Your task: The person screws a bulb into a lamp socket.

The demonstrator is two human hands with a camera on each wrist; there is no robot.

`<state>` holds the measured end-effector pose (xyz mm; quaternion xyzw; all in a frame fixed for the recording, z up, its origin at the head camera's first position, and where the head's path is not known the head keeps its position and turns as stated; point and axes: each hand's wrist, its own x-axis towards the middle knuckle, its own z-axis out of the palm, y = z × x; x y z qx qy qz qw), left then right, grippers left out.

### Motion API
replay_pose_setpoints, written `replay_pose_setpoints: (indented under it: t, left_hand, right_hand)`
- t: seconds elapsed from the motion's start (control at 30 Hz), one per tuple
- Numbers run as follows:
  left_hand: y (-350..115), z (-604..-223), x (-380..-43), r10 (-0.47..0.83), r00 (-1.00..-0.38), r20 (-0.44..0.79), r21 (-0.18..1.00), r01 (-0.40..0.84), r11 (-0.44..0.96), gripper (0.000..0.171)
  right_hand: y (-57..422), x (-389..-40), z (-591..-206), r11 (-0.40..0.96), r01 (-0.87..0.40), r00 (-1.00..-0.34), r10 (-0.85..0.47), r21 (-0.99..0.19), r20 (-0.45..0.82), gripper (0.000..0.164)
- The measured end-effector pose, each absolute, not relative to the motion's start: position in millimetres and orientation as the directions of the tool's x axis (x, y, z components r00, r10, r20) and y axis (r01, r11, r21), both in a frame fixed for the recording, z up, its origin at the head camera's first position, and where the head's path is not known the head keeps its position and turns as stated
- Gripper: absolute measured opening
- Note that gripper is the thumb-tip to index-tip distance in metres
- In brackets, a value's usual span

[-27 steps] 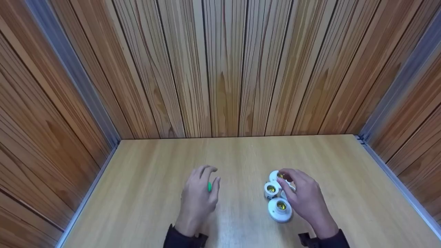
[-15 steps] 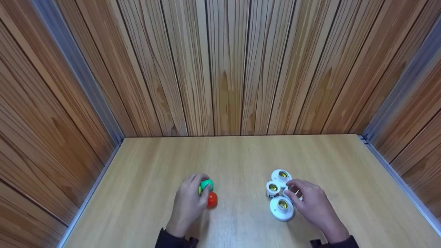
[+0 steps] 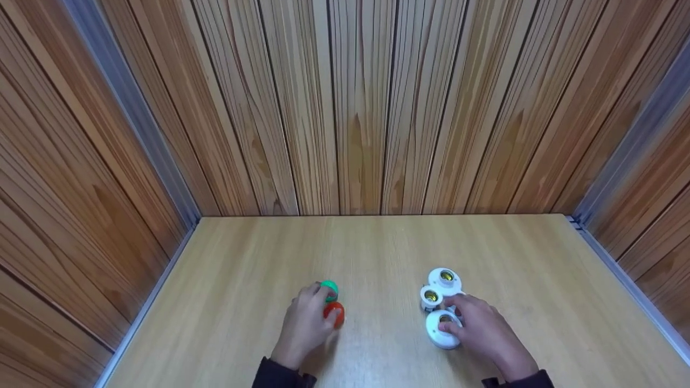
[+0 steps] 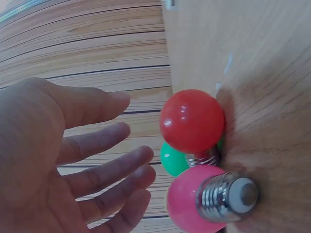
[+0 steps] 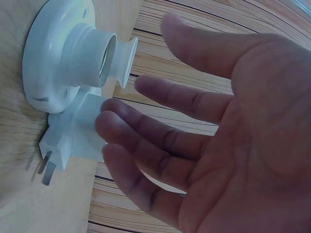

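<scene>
In the head view my left hand [image 3: 306, 322] hovers beside a green light bulb [image 3: 330, 288] and a red light bulb [image 3: 336, 311], partly covering both. Close up, the left wrist view shows its fingers apart and holding nothing, with a pink light bulb [image 4: 188, 198] lying below the red one, its metal screw base toward the camera. My right hand [image 3: 489, 330] reaches over several white lamp sockets, thumb overlapping the front round socket [image 3: 441, 339]. From the right wrist, its fingers look relaxed around nothing, next to a white socket piece with plug prongs [image 5: 83, 127].
A second round lamp socket [image 3: 452, 284] lies at the back of the group, with a smaller cylindrical socket [image 3: 429, 304] at its left. Wood-panelled walls [image 3: 361, 108] enclose the wooden tabletop [image 3: 377, 248] at the back and both sides.
My right hand has moved from the back socket toward the front one. My left hand has shifted lower, and the red and green bulbs it had mostly hidden now show.
</scene>
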<state>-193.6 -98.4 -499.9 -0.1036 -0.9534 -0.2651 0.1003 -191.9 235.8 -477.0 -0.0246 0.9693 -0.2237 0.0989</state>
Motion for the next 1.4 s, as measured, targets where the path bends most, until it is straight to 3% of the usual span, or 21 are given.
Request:
replay_pose_setpoints:
  t: [0.3, 0.57, 1.07, 1.4]
  left_hand:
    - [-94.7, -504.5, -196.9, 0.155, -0.966, 0.208, 0.398, 0.228, 0.889, 0.047]
    - [-90.4, -509.8, -202.0, 0.151, -0.976, 0.158, 0.333, 0.196, 0.922, 0.055]
    - [-85.5, -518.6, -204.2, 0.107, -0.994, -0.001, 0.325, 0.101, 0.940, 0.057]
    - [-88.0, -517.6, -204.9, 0.115, -0.992, 0.046, 0.322, 0.123, 0.939, 0.055]
  right_hand:
    - [234.4, -194.8, -481.3, 0.910, 0.028, -0.964, -0.084, -0.413, -0.252, 0.054]
    - [233.3, -196.9, -486.3, 0.917, 0.031, -0.963, -0.079, -0.398, -0.256, 0.051]
    - [231.9, -190.8, -506.0, 0.936, 0.114, -0.951, 0.006, -0.332, -0.309, 0.054]
    - [234.1, -179.1, -519.1, 0.922, 0.036, -0.995, -0.004, -0.384, -0.103, 0.049]
